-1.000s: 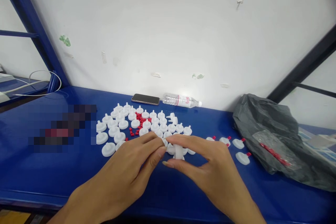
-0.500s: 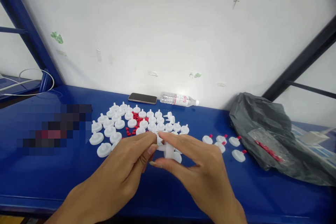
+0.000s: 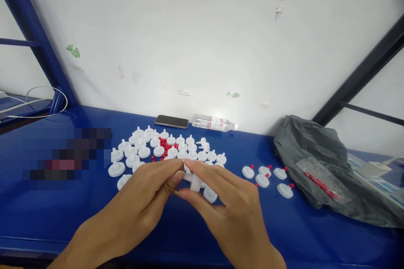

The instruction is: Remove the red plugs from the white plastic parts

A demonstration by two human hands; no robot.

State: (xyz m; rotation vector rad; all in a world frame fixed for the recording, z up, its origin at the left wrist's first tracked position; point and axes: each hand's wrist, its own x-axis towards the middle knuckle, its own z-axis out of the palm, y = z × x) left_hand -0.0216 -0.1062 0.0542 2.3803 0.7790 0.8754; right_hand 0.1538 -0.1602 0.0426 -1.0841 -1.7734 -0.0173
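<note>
Between my hands is a white plastic nozzle cap [image 3: 195, 183], turned on its side with its spout pointing left. My right hand [image 3: 232, 201] grips its round base between thumb and fingers. My left hand [image 3: 158, 193] is closed around the spout's end, thumb against forefinger; the tip, and anything on it, is hidden by these fingers. Just beyond my hands stand several white nozzle caps [image 3: 144, 152], spouts mostly up. Small red tips [image 3: 167, 146] lie heaped among them. On the right lie several white caps with red tips on their spouts [image 3: 285, 191].
At the back, a phone [image 3: 171, 121] and a clear plastic bottle [image 3: 214, 123] lie along the white wall. A dark plastic bag [image 3: 311, 143] covers the right side, with a small clear bag of red tips [image 3: 322, 184] on it. The blue table [image 3: 78, 210] has a blurred patch at left.
My hands have shifted slightly left with the cap still held, and its base leans a little more. The view has tilted slightly. The things on the table stay in place.
</note>
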